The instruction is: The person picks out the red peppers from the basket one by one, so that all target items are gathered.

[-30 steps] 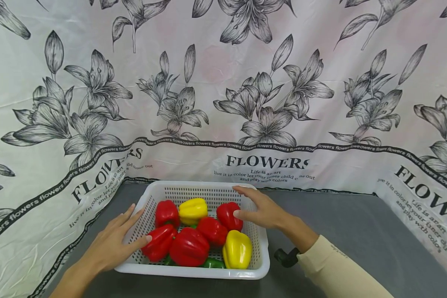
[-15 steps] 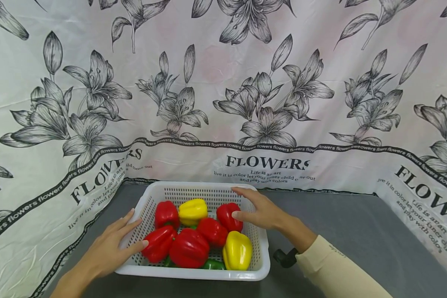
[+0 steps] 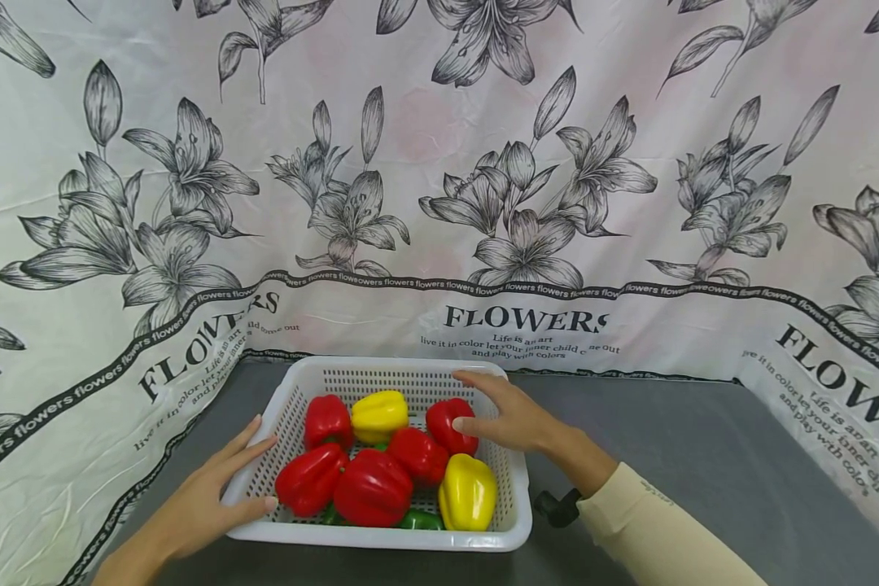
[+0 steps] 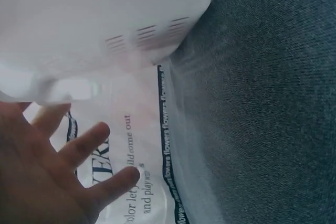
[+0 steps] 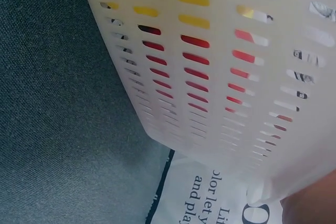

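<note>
A white perforated plastic basket [image 3: 381, 536] holds bell peppers: several red ones, such as the front middle red pepper [image 3: 372, 487], a back yellow pepper [image 3: 379, 415] and a front yellow pepper [image 3: 467, 492]. A green pepper [image 3: 420, 519] shows partly beneath them. At the basket's left side is my left hand [image 3: 194, 500], fingers spread and the thumb over the rim; the left wrist view shows its straight fingers beside the basket wall [image 4: 105, 19]. My right hand [image 3: 516, 415] lies over the right rim, its thumb overlapping the back right red pepper [image 3: 447, 415] and its index finger at the far corner.
The basket stands on a dark grey tabletop [image 3: 674, 456]. Behind and on both sides hangs a white flower-print curtain [image 3: 454, 244] with "FLOWERS" lettering. A black object [image 3: 557, 509] shows under the right wrist.
My left hand has drawn left and down, its thumb moving off the left red pepper to the rim. The right hand has shifted slightly left. The basket and peppers have hardly moved.
</note>
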The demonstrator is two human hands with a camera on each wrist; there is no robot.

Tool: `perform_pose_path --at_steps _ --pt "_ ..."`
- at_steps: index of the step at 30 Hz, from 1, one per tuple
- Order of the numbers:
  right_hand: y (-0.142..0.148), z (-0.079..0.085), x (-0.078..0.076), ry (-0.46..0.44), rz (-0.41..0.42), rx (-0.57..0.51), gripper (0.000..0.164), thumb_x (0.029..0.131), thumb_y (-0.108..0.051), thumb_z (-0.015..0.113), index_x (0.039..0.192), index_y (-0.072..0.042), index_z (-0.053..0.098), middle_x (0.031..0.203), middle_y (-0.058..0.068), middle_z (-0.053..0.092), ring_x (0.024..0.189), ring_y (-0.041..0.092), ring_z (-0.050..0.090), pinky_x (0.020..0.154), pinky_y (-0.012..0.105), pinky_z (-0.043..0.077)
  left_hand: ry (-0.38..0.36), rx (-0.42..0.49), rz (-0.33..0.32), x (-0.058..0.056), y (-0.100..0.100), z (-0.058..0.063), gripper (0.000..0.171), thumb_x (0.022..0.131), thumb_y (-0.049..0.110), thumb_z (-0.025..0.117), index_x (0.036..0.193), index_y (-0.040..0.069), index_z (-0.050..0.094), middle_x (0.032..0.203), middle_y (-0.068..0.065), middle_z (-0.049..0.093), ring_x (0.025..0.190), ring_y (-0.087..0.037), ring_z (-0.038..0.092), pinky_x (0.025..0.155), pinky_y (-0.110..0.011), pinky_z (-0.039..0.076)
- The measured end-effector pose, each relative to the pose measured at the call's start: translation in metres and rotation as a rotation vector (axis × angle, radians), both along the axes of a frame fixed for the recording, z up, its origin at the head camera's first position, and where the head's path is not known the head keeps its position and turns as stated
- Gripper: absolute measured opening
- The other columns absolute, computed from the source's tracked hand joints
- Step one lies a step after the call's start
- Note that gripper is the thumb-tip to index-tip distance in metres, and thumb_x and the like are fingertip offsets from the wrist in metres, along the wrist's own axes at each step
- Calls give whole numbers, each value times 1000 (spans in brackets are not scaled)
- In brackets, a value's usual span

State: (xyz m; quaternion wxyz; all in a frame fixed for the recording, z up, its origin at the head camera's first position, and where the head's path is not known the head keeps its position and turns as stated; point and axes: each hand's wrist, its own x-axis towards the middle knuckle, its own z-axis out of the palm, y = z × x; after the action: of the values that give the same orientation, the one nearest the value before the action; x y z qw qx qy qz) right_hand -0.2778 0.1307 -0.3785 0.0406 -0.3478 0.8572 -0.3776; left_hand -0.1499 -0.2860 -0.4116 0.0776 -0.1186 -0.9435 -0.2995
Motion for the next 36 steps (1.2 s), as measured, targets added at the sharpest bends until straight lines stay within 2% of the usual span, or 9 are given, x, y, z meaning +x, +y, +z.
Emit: perform_pose_path --at_steps 10,15,22,24,26,29,31,34,36 --pt "-1 -5 -2 16 18 -5 71 86 -45 65 147 -19 41 144 6 44 128 32 40 93 63 37 48 81 -82 3 -6 -8 70 78 31 76 141 16 51 156 -12 25 129 -44 33 85 -69 35" --pt "-2 -5 -2 36 -6 25 71 87 -48 64 147 -17 42 144 5 44 128 28 39 95 63 35 44 113 -86 5 -6 -10 71 77 27 76 142 16 50 156 -10 23 130 -45 31 85 -71 34" --pt "-8 -4 -4 56 -36 90 73 87 -50 62 147 -14 42 143 4 46 129 30 38 94 61 37 41 132 -83 5 -5 -11 72 78 26 76 144 16 48 157 -9 22 131 -44 30 84 -72 33" --pt "-9 -4 -4 64 -48 120 74 87 -52 61 147 -15 42 143 4 46 129 31 37 95 63 34 49 135 -81 5 -5 -11 72 78 26 76 144 17 48 157 -7 22 133 -34 30 85 -72 34" --pt "-10 -4 -5 76 -61 148 74 87 -54 60 147 -15 43 143 4 47 130 32 36 99 64 29 58 140 -85 4 -6 -11 72 79 25 76 144 18 48 157 -5 22 135 -17 27 85 -70 35" --pt "-13 -5 -6 112 -74 190 73 88 -54 59 145 -12 45 140 7 50 128 34 37 101 63 25 69 140 -90 3 -5 -12 72 78 25 77 144 19 48 157 -4 23 131 3 23 86 -68 36" --pt "-15 -6 -6 146 -85 227 72 88 -53 59 143 -9 47 138 9 52 126 35 39 101 62 24 62 138 -91 3 -5 -12 72 78 25 77 144 19 48 157 -4 23 131 -2 26 86 -66 37" --pt "-21 -8 -6 179 -116 335 72 87 -55 59 142 -9 49 136 9 54 124 33 40 101 58 26 47 132 -87 3 -6 -13 72 78 26 77 144 19 48 157 -4 23 131 -19 32 86 -64 38" --pt "-25 -8 -5 194 -134 417 72 87 -56 58 142 -10 49 136 9 54 124 33 40 101 54 27 48 135 -92 3 -6 -13 73 78 25 77 144 19 48 157 -4 22 131 -21 32 86 -64 38"
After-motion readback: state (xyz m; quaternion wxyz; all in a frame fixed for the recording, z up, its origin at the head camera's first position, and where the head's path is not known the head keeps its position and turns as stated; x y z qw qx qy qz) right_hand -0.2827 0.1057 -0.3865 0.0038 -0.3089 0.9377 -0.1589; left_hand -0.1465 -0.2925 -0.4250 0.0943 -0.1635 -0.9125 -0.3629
